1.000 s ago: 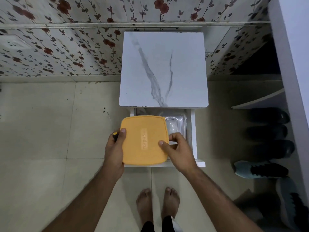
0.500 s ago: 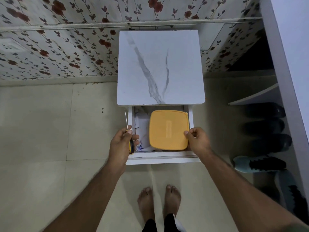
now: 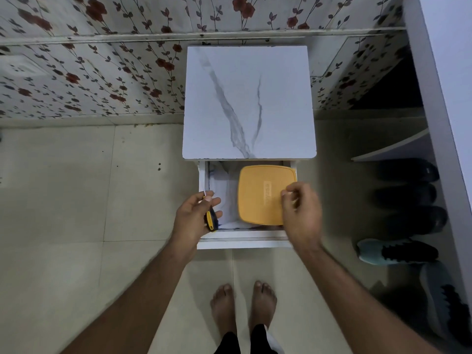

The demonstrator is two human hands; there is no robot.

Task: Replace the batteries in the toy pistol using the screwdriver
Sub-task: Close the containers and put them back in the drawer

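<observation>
- Down in the open drawer [image 3: 201, 175], the left hand [image 3: 194, 218] grasps the screwdriver [image 3: 211, 221].
- Right hand [image 3: 301, 210] hovers over the yellow lid [image 3: 260, 195], fingers loosely curled, holding nothing.

left hand [image 3: 195, 217] gripping screwdriver [image 3: 211, 221], possibly loosely
</observation>
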